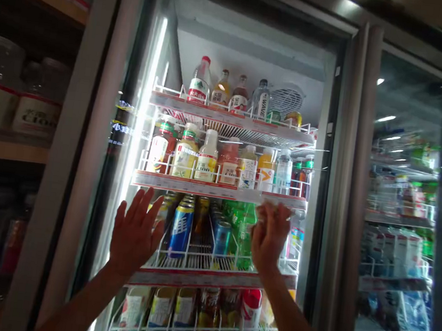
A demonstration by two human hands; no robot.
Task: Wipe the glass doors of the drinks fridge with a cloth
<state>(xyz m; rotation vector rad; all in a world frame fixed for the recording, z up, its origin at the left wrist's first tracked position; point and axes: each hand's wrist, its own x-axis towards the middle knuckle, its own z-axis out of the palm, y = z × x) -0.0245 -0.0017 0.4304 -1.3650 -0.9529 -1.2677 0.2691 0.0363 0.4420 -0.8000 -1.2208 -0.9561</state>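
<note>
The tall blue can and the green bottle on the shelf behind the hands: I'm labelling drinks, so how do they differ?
Colour: the blue can has a yellow band near its top; the green bottle is bright green.
Place: in this view the can appears nearer the left hand, the bottle beside the right hand.
Shared: both stand upright on the same shelf.

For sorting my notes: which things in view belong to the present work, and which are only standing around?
Probably the work, judging by nearness:
left hand, open
right hand, blurred
tall blue can
front green bottle

Only around:
top-shelf red-capped bottle
jars at left
</note>
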